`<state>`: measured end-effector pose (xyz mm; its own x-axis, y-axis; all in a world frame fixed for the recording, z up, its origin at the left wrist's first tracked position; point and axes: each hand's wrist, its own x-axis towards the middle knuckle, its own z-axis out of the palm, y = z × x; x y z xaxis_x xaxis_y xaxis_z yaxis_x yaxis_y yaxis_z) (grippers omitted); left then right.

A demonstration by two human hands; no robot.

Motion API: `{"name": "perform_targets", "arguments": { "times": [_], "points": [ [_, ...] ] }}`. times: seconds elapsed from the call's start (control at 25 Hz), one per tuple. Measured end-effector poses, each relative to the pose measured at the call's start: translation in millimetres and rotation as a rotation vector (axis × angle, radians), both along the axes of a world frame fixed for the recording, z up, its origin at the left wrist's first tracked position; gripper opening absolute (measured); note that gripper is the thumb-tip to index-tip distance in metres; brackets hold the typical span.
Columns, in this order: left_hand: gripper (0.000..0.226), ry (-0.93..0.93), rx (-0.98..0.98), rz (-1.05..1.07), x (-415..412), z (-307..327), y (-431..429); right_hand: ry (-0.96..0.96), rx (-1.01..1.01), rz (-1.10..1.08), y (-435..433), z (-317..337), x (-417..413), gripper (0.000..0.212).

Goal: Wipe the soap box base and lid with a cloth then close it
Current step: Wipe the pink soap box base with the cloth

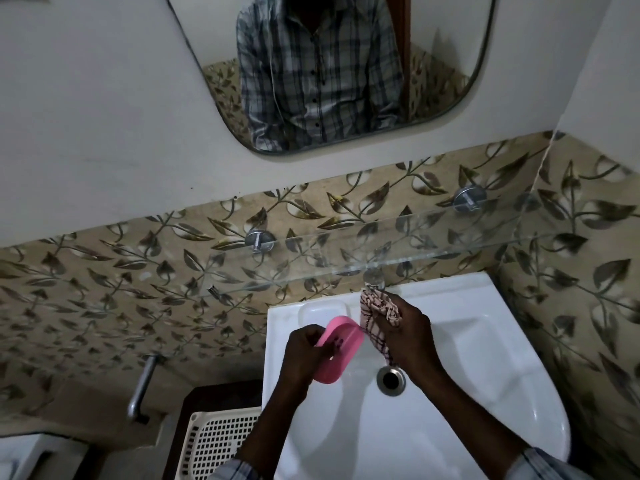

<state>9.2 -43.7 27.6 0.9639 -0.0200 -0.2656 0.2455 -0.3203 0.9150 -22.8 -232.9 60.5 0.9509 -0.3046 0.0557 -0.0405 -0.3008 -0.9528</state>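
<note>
Bathroom wall [104, 133] fills most of the view, plain white up high and covered with tan leaf tiles [104, 289] lower down. On the white part hangs a big mirror [433, 64] with round corners, and a checked shirt [318, 74] shows in it. Below sits a white sink [467, 393], seen from above. A long glass shelf [381, 252] runs across the tiles just over the back of the sink, with two round metal pegs [259, 239] behind it. To the left of the sink, low down, is a white basket [214, 441] full of little square holes. A metal bar [142, 386] sticks out from the wall near it.

Two arms reach up from the bottom, over the sink. The left hand [304, 351] has its fingers curled round a pink soap box [341, 348] and holds it in the air over the left side of the bowl. The box is tipped, its open side faces up, and dark slots show in its floor. Only one half of the box is in view, and I cannot tell if it is the base or the lid. The right hand [405, 334] is closed tight on a bunched cloth [377, 313], pale with dark red lines. One end of the cloth hangs down, and its edge looks to touch the right end of the box. Just below the right hand is the round metal drain [391, 379]
</note>
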Motion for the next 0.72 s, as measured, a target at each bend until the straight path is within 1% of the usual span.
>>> {"name": "perform_targets", "arguments": {
  "times": [0.04,0.08,0.16,0.2,0.24,0.28,0.32,0.4,0.44,0.52,0.56,0.6,0.68,0.72],
  "points": [
    [0.016,-0.052,0.049,-0.013,-3.6,1.0,-5.7,-0.036,-0.061,0.043,14.1,1.4,-5.6,0.042],
    [0.017,-0.126,0.07,-0.043,-8.2,2.1,-11.6,-0.08,-0.128,0.146,30.4,2.6,-12.7,0.049],
    [0.022,-0.27,0.044,-0.073,-22.3,1.7,-19.0,-0.169,-0.353,0.307,51.2,-3.0,-21.9,0.058],
    [0.023,-0.297,0.01,-0.047,-27.1,0.5,-18.7,-0.197,-0.38,0.281,51.7,-5.8,-19.8,0.058],
    [0.022,-0.295,-0.026,0.004,-31.3,-1.5,-16.1,-0.177,-0.313,0.203,50.3,-5.6,-17.9,0.057],
    [0.02,-0.289,-0.057,0.062,-34.3,-4.7,-12.9,-0.155,-0.254,0.169,50.5,-7.5,-15.5,0.058],
    [0.017,-0.294,-0.08,0.113,-37.2,-7.9,-10.0,-0.155,-0.227,0.21,55.0,-3.9,-18.1,0.059],
    [0.015,-0.305,-0.093,0.176,-39.4,-9.7,-9.2,-0.211,-0.314,0.346,66.6,-3.2,-23.6,0.052],
    [0.016,-0.312,-0.092,0.187,-39.6,-10.0,-8.7,-0.193,-0.246,0.325,67.3,-5.3,-21.5,0.047],
    [0.015,-0.332,-0.098,0.212,-37.1,-9.2,-5.7,-0.077,0.006,0.141,60.4,0.5,-11.3,0.039],
    [0.015,-0.323,-0.089,0.219,-36.3,-7.8,-3.5,-0.032,0.038,0.102,58.1,-0.9,-11.2,0.038],
    [0.015,-0.313,-0.073,0.207,-33.1,-6.0,-2.2,-0.056,0.008,0.103,57.1,-1.2,-12.6,0.04],
    [0.016,-0.311,-0.041,0.155,-28.8,-6.0,1.0,-0.17,-0.24,0.252,64.5,-2.9,-19.1,0.049],
    [0.016,-0.318,-0.046,0.141,-29.7,-5.9,-0.1,-0.217,-0.331,0.284,68.1,-5.5,-21.2,0.051]
  ]
}}
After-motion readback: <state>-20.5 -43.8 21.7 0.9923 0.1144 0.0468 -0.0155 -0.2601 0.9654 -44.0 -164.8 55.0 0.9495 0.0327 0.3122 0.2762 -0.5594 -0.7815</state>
